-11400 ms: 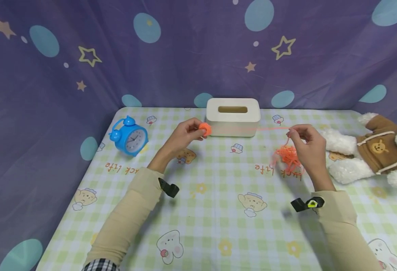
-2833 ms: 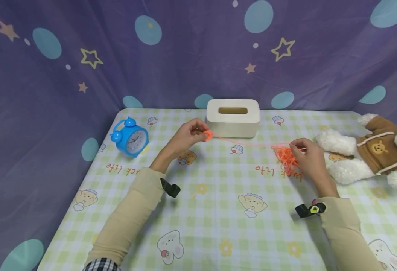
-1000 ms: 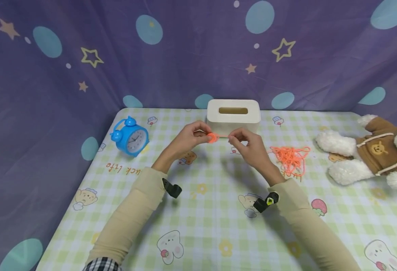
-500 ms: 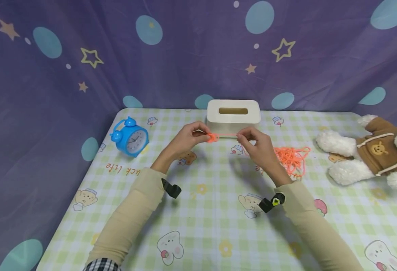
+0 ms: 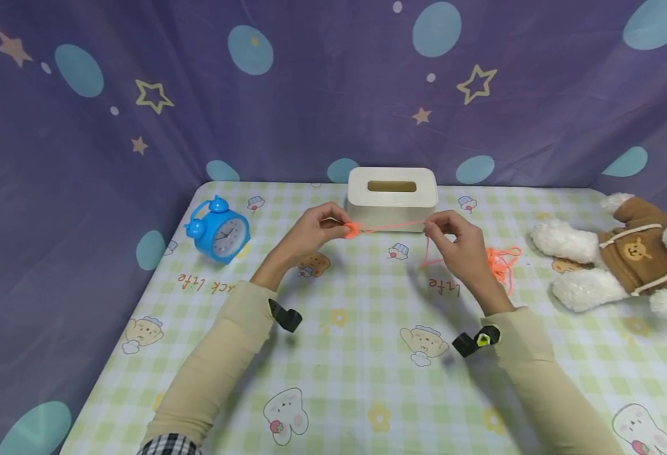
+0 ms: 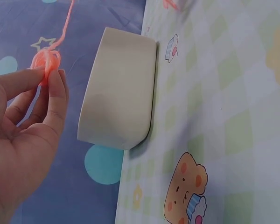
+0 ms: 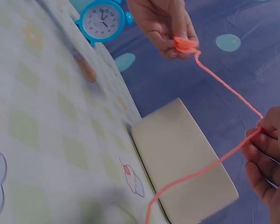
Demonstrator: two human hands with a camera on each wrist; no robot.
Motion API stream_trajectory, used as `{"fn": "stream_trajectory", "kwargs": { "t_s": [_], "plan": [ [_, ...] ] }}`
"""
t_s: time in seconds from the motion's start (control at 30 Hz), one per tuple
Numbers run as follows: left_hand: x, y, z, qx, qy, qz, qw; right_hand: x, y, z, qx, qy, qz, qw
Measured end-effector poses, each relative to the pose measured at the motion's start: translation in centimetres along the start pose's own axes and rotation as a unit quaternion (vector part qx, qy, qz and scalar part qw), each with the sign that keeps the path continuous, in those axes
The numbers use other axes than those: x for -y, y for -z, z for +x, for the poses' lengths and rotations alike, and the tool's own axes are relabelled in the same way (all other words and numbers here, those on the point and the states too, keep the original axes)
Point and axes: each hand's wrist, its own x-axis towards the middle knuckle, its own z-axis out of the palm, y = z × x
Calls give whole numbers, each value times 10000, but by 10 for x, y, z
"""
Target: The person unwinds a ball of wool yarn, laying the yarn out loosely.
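Note:
A small wound ball of orange yarn (image 6: 47, 63) is pinched between the thumb and fingers of my left hand (image 5: 313, 235), above the table in front of the white box. From this ball a single strand (image 7: 228, 88) runs across to my right hand (image 5: 459, 245), where thumb and forefinger pinch it. Past those fingers the yarn hangs down and bends back toward the table. A loose tangle of the same orange yarn (image 5: 501, 262) lies behind my right wrist, partly hidden by it.
A white tissue box (image 5: 392, 199) with a slot on top stands at the back middle. To the left is a blue alarm clock (image 5: 219, 230). A white teddy bear in a brown hoodie (image 5: 635, 253) lies at the right. A checked cloth (image 5: 361, 354) covers the table.
Over the last second my right hand has moved rightward, away from the left, lengthening the strand between them. Earlier it was farther right, beside the tangle. My left hand has barely shifted.

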Motion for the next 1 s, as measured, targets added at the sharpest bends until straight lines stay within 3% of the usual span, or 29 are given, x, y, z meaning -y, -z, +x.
{"fn": "stream_trajectory", "kwargs": {
  "t_s": [0.37, 0.57, 0.77, 1.0],
  "plan": [
    [-1, 0, -1, -13, 8, 14, 10000, -1, 20, -1, -374, -370, -209, 9984],
    [0, 0, -1, -58, 0, 18, 10000, 20, 25, -4, -330, -284, -141, 9990],
    [0, 0, 0, -143, -61, -44, 9999, 21, 27, -7, -247, -377, -259, 9986],
    [-1, -1, 1, -494, -183, -29, 9986, -16, 27, -10, -188, -406, -486, 9978]
  ]
}}
